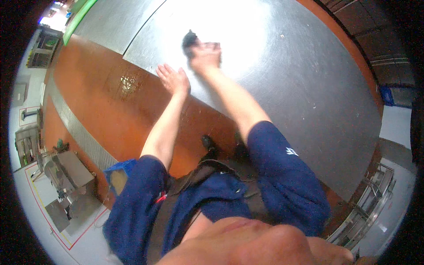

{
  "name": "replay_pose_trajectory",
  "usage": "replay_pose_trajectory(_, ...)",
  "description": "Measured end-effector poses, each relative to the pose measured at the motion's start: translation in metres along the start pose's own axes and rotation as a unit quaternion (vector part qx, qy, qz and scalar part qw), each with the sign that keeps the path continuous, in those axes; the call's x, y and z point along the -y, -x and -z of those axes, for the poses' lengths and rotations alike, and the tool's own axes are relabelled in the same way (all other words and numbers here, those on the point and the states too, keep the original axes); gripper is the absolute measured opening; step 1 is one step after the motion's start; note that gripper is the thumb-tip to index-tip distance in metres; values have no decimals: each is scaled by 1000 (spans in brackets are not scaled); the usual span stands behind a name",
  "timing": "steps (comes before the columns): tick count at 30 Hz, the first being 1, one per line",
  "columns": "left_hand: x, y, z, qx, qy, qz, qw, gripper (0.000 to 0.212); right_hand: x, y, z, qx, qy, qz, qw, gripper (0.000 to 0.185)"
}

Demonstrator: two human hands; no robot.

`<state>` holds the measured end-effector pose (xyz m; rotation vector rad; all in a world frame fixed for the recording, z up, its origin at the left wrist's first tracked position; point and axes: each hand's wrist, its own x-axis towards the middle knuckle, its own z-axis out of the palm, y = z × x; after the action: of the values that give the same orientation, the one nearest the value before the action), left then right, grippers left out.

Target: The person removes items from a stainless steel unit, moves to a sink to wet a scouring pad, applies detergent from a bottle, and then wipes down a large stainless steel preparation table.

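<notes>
My right hand (206,57) is reached out over a large grey metal sheet (291,86), where bright light glares off the surface. It is closed around a dark hand tool (190,41); motion blur hides what kind it is. Closer to me, my left hand (173,79) lies at the near edge of the sheet, palm down with the fingers extended. Nothing shows in that hand. A second grey panel (112,25) lies beyond a dark seam on the left.
Below the sheet's edge is an orange-brown floor (92,73) with a grey strip (78,126). A blue container (121,172) stands near my left elbow, and a grey machine (71,170) is farther left. A metal rack (367,202) stands at lower right.
</notes>
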<state>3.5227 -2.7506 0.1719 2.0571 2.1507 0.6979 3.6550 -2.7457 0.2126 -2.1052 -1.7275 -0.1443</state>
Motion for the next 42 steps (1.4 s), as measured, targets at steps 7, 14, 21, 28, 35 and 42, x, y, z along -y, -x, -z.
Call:
replay_pose_trajectory(7, 23, -5, -11, -1, -61, -7, 998, 62, -58, -33, -16, -69, 82, -22, 994, 22)
replay_pose_trajectory(14, 9, -12, -3, 16, -56, -29, 998, 61, -272, 69, 79, 11, 216, -385, 897, 50)
replay_pose_trajectory(21, 17, -13, -1, 49, -70, -18, 996, 60, -46, -63, -1, -1, 63, -66, 996, 31)
replay_pose_trajectory(28, 22, -17, -3, 54, -70, -41, 995, 63, -13, -120, -30, 42, 57, -35, 997, 27)
replay_pose_trajectory(35, 13, -10, 10, 85, -84, -26, 992, 65, -326, 4, 73, -44, 214, -382, 898, 36)
replay_pose_trajectory(42, 10, -17, -16, 48, -101, -59, 992, 62, -211, -73, -6, -152, 114, -172, 967, 25)
